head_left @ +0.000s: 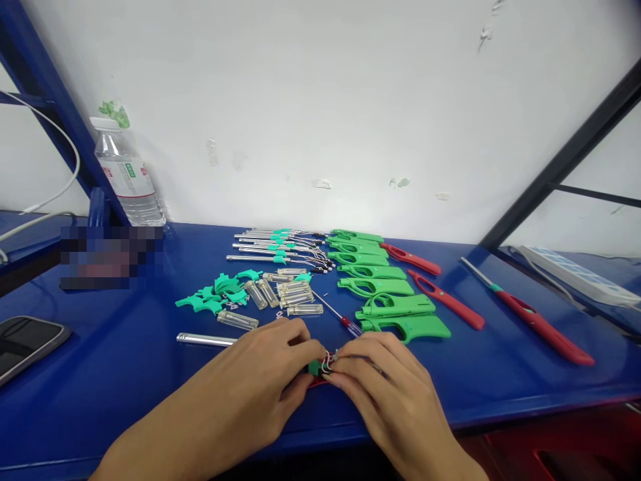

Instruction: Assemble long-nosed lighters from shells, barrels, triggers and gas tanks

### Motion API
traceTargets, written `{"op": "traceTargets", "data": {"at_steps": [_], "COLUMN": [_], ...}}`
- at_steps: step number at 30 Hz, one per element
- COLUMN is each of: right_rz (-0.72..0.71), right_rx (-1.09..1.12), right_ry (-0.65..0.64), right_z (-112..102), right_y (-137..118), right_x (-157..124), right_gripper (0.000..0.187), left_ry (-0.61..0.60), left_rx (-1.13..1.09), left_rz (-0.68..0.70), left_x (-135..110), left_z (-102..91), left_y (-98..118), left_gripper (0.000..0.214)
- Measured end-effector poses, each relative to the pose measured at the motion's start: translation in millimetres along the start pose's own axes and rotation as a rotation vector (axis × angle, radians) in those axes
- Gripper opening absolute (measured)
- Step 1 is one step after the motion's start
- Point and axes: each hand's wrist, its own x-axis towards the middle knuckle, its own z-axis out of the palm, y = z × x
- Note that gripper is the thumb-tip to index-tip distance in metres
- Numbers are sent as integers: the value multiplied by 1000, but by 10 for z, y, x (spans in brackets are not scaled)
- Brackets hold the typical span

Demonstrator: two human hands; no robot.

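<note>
At the front of the table, my left hand (pixel 270 374) closes its thumb and index finger on a partly assembled lighter, with a bit of its red shell (pixel 316 383) showing below. Between my fingertips sit a green piece (pixel 314 367) and looped white wires (pixel 327 361). My right hand (pixel 388 381) pinches at the wire end; what its fingertips hold there is mostly covered. A silver lighter tube (pixel 205 339) reaches out to the left from behind my left hand. Just beyond my right hand lies a screwdriver (pixel 350 326) with a clear red and blue handle.
Behind my hands lie green triggers (pixel 228 287), clear fuel tanks (pixel 295 292), wired silver tubes (pixel 280 247) and green lighter shells (pixel 405 327). To the right are red shells (pixel 451 300) and a whole red lighter (pixel 545 327). A phone (pixel 30 344) and a water bottle (pixel 129 180) stand left.
</note>
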Motion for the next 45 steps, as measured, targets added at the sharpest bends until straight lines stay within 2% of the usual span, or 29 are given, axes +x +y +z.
{"op": "traceTargets", "data": {"at_steps": [7, 19, 24, 32, 38, 45], "right_rz": [-9, 0, 17, -3, 49, 11], "right_rx": [-62, -50, -27, 10, 123, 58], "right_ry": [-24, 6, 32, 0, 31, 107], "right_z": [40, 37, 61, 25, -6, 12], "right_y": [-5, 12, 23, -10, -42, -34], "right_x": [-2, 44, 41, 47, 69, 55], "right_gripper": [14, 16, 15, 19, 19, 12], "left_ry": [17, -8, 18, 3, 1, 24], "left_rx": [-26, 16, 13, -10, -10, -7], "left_rz": [4, 20, 28, 14, 0, 24], "left_x": [-1, 71, 68, 62, 73, 65], "left_z": [7, -52, -30, -55, -84, -58], "left_y": [-8, -29, -57, -35, 5, -29], "left_gripper": [27, 22, 24, 23, 21, 22]}}
